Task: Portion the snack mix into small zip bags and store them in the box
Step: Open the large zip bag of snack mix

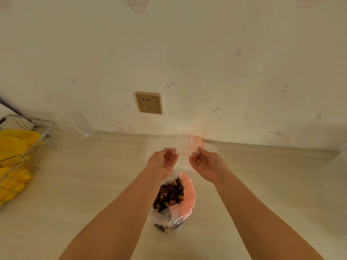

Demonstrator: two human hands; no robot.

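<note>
The large bag of snack mix (171, 199) stands on the table (93, 184), near its middle, between the person's forearms. Beyond it, the left hand (165, 159) and right hand (201, 162) hold a small zip bag (187, 152) between them above the tabletop. At the table's left edge sits a wire basket (24, 147), with a clear container (78, 124) just behind it against the wall (244, 72). A wall socket (148, 102) is set in the wall above the table.

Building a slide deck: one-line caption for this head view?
Both hands, left hand and right hand, hold a small clear red-striped zip bag above the open plastic bag of brown snack mix.
</note>
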